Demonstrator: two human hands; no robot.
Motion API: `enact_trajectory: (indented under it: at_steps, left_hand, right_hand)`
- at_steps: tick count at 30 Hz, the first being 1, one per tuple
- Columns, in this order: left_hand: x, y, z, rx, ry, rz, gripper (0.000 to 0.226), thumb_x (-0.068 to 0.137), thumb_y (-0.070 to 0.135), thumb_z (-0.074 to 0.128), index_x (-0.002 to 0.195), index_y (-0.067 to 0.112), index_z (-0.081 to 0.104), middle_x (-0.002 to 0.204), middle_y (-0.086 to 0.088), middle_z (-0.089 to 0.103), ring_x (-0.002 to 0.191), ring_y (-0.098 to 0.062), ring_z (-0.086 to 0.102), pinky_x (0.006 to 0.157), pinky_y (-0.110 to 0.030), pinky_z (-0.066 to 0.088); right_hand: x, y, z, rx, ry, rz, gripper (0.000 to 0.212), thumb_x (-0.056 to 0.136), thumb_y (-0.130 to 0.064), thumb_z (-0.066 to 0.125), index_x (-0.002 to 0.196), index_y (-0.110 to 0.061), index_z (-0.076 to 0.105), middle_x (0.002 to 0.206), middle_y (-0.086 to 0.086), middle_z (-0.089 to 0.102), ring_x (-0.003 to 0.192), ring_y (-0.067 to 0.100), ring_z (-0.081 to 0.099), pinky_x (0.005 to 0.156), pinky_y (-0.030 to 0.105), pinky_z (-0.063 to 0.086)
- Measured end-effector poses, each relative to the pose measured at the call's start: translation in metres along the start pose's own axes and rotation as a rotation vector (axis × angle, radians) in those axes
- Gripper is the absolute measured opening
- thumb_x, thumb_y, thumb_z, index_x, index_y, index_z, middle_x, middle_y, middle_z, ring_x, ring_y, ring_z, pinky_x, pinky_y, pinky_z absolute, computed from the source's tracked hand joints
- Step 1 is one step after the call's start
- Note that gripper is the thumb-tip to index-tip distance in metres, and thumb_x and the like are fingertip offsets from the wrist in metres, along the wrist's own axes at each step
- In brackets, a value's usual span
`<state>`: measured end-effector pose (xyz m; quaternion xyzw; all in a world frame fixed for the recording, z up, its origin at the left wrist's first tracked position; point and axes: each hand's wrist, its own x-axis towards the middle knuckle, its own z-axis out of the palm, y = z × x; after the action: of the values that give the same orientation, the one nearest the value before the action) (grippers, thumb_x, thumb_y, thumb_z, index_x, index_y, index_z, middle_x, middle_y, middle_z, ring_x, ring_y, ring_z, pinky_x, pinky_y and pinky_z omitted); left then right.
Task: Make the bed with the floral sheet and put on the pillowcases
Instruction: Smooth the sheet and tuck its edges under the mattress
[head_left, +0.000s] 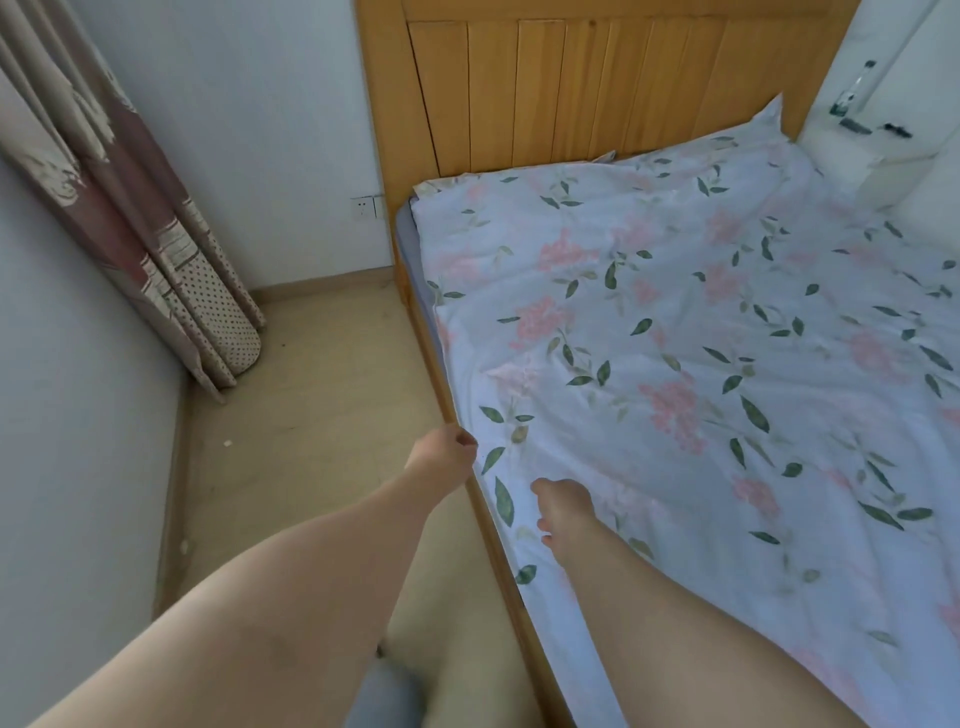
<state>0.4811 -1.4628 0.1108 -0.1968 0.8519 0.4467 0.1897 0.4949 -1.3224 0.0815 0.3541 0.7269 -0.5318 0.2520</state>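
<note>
The floral sheet, pale blue with pink flowers and green leaves, lies spread over the bed and is wrinkled. At its left edge a strip of grey mattress shows near the headboard. My left hand is closed on the sheet's side edge at the wooden bed rail. My right hand rests on the sheet just inside that edge, fingers curled down onto the fabric. No pillows or pillowcases are in view.
A wooden headboard stands at the far end. White padded panels and a ledge with small dark items line the right side. A curtain hangs in the left corner. Light wood floor runs between wall and bed.
</note>
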Motion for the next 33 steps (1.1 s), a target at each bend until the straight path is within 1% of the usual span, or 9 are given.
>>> enact_trajectory:
  at_steps: [3,5,7,10,14,18,25,28,33]
  left_hand:
    - [0.069,0.005,-0.038,0.01,-0.002,0.001,0.014,0.094,0.014,0.041,0.094,0.016,0.055,0.092,-0.004,0.057,0.081,-0.02,0.054,0.063,-0.024,0.045]
    - [0.117,0.011,-0.069,0.024,-0.004,0.03,0.014,0.094,0.014,0.041,0.095,0.016,0.054,0.095,-0.005,0.056,0.084,-0.022,0.054,0.071,-0.028,0.045]
    - [0.165,0.018,-0.105,0.058,-0.026,0.045,0.015,0.094,0.013,0.04,0.097,0.013,0.055,0.095,-0.006,0.055,0.084,-0.022,0.053,0.073,-0.029,0.044]
    - [0.227,0.035,-0.152,0.13,-0.063,0.079,0.023,0.095,0.014,0.039,0.107,0.01,0.058,0.093,-0.006,0.054,0.082,-0.023,0.051,0.069,-0.028,0.041]
    - [0.306,0.055,-0.193,0.163,-0.081,0.094,0.014,0.096,0.013,0.039,0.092,0.015,0.052,0.078,-0.001,0.049,0.07,-0.019,0.048,0.057,-0.025,0.038]
    - [0.394,0.08,-0.219,0.215,-0.126,0.097,0.021,0.096,0.011,0.041,0.078,0.018,0.05,0.071,0.003,0.044,0.07,-0.019,0.047,0.066,-0.028,0.039]
    - [0.54,0.136,-0.252,0.295,-0.157,0.117,0.019,0.097,0.014,0.041,0.106,0.013,0.058,0.095,-0.003,0.051,0.084,-0.018,0.048,0.068,-0.025,0.041]
    - [0.603,0.155,-0.263,0.329,-0.195,0.095,0.028,0.098,0.014,0.04,0.118,0.008,0.058,0.098,-0.004,0.052,0.083,-0.016,0.048,0.062,-0.022,0.039]
    - [0.684,0.167,-0.273,0.53,-0.329,0.162,0.029,0.098,0.012,0.037,0.12,0.009,0.056,0.113,-0.01,0.059,0.086,-0.016,0.049,0.059,-0.019,0.037]
  right_hand:
    - [0.04,-0.055,0.038,-0.006,-0.002,-0.016,0.009,0.091,-0.008,0.046,0.092,-0.006,0.054,0.066,0.004,0.036,0.074,0.024,0.041,0.073,0.031,0.032]
    - [0.064,-0.097,0.067,-0.003,0.001,-0.026,0.023,0.092,-0.008,0.044,0.111,-0.01,0.057,0.073,0.003,0.043,0.081,0.024,0.045,0.07,0.032,0.038]
    - [0.085,-0.14,0.103,-0.002,0.006,-0.014,0.009,0.091,-0.011,0.045,0.086,-0.013,0.052,0.073,0.004,0.043,0.077,0.024,0.044,0.072,0.035,0.041]
    - [0.111,-0.191,0.144,0.034,0.042,-0.007,0.026,0.087,-0.009,0.048,0.064,-0.011,0.036,0.064,0.004,0.033,0.068,0.02,0.035,0.073,0.031,0.029]
    - [0.145,-0.25,0.182,0.047,0.037,0.024,0.021,0.088,-0.01,0.047,0.068,-0.01,0.039,0.064,0.004,0.034,0.079,0.023,0.037,0.072,0.032,0.03]
    - [0.202,-0.317,0.208,0.057,0.056,0.04,0.024,0.09,-0.01,0.045,0.067,-0.011,0.04,0.063,0.003,0.033,0.077,0.024,0.038,0.072,0.032,0.031]
    - [0.304,-0.434,0.238,0.065,0.02,0.021,0.017,0.092,-0.013,0.046,0.075,-0.014,0.049,0.067,-0.002,0.042,0.061,0.014,0.042,0.076,0.03,0.039]
    - [0.346,-0.474,0.25,0.029,0.05,0.027,0.016,0.09,-0.008,0.047,0.097,-0.003,0.06,0.065,0.003,0.039,0.073,0.023,0.042,0.071,0.029,0.034]
    - [0.383,-0.51,0.264,0.037,0.072,0.126,0.008,0.093,-0.011,0.044,0.096,-0.008,0.05,0.089,0.009,0.054,0.079,0.023,0.047,0.073,0.028,0.038]
